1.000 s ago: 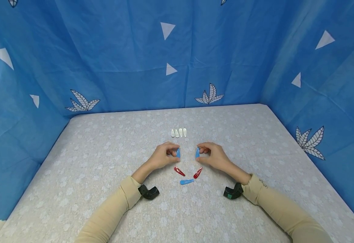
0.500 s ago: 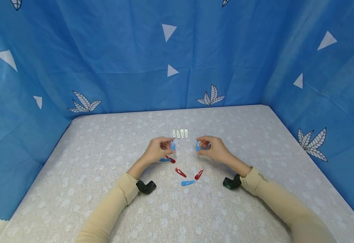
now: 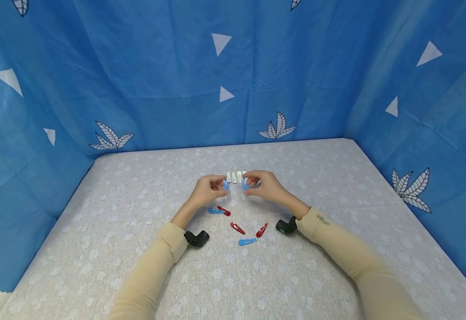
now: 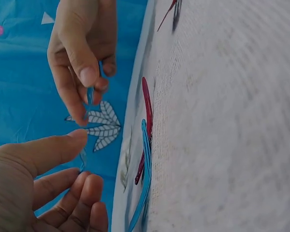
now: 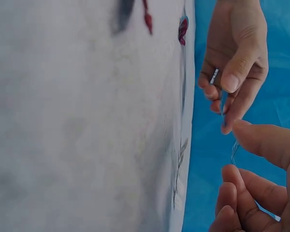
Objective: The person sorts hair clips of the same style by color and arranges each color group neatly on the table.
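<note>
In the head view my left hand (image 3: 205, 191) pinches a blue snap hair clip (image 3: 226, 185) upright between thumb and fingertips. Facing it, my right hand (image 3: 268, 186) pinches another blue hair clip (image 3: 245, 183) in the same way. A short gap separates the two clips, and both hands are above the tabletop. Right behind them stretches a row of several white hair clips (image 3: 234, 178), the rightmost partly hidden by my right fingers. The left wrist view shows the left thumb (image 4: 63, 147) pressing one end of its thin, edge-on clip (image 4: 83, 158).
Nearer than the hands, a blue clip (image 3: 215, 211) crosses a red clip (image 3: 227, 213) on the patterned tablecloth (image 3: 217, 275). Two more red clips (image 3: 237, 228) and a blue clip (image 3: 247, 242) lie in front. A blue curtain (image 3: 169, 89) closes off the back and sides.
Both hands have moved forward to the white row, each with its blue clip. The right hand has swung left, narrowing the gap. The crossed blue and red clips have come out from behind the left hand.
</note>
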`<act>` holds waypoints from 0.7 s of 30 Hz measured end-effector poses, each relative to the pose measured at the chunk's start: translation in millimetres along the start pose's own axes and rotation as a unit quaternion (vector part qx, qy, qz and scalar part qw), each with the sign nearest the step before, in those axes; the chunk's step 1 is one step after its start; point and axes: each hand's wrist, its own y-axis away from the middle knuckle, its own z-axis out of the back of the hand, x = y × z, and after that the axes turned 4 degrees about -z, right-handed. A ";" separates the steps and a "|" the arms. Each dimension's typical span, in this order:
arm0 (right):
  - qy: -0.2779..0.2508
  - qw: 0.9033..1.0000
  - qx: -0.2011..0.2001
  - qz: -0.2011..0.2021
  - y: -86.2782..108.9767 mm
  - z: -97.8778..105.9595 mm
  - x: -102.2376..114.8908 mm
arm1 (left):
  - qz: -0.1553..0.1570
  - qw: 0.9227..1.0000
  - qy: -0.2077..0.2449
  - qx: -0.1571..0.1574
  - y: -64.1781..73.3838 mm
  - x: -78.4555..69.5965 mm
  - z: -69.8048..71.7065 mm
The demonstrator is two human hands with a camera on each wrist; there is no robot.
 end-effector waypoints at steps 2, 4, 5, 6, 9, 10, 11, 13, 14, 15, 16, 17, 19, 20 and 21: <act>-0.005 1.000 0.009 0.001 -4.4 -2.9 0.8 | 0.002 1.000 0.001 0.000 -1.1 2.7 -1.4; -0.007 1.000 0.018 0.000 -8.3 -5.5 1.0 | 0.001 1.000 -0.003 0.001 -1.8 5.3 -2.9; -0.009 1.000 0.024 0.000 -10.0 -6.6 1.2 | -0.001 1.000 -0.006 0.004 -2.1 6.5 -3.8; -0.011 1.000 0.030 -0.001 -11.6 -7.7 0.9 | -0.002 1.000 -0.008 0.006 -2.4 7.7 -4.7; -0.008 0.999 0.045 -0.005 -14.9 -10.7 -0.5 | -0.007 1.000 -0.017 0.012 -2.8 11.2 -7.9; -0.009 0.999 0.049 -0.007 -15.6 -11.3 -0.9 | -0.009 1.000 -0.019 0.013 -3.0 12.2 -8.9; -0.010 0.999 0.052 -0.010 -16.1 -11.9 -1.5 | -0.009 1.000 -0.021 0.014 -3.2 13.2 -9.9; -0.012 0.998 0.059 -0.013 -16.7 -13.1 -3.0 | -0.012 1.000 -0.019 0.015 -3.7 14.5 -11.6; -0.014 0.998 0.061 -0.013 -16.8 -13.6 -3.9 | -0.014 1.000 -0.018 0.015 -3.9 15.1 -12.4; -0.016 0.998 0.063 -0.014 -17.1 -14.2 -5.0 | -0.017 1.000 -0.018 0.015 -4.1 15.6 -13.0; -0.017 0.998 0.064 -0.013 -17.4 -15.0 -6.0 | -0.017 1.000 -0.019 0.015 -4.2 15.5 -13.6; -0.018 0.998 0.066 -0.011 -17.8 -15.7 -7.1 | -0.019 0.999 -0.021 0.017 -4.4 15.8 -14.0; -0.020 0.997 0.070 -0.007 -18.3 -17.2 -8.7 | -0.021 0.999 -0.028 0.018 -4.2 15.7 -14.5; -0.020 0.997 0.072 -0.006 -19.0 -17.9 -9.5 | -0.021 0.999 -0.034 0.018 -3.9 15.6 -14.5; -0.020 0.997 0.073 -0.006 -19.7 -18.8 -10.2 | -0.021 0.999 -0.038 0.018 -3.6 15.4 -14.5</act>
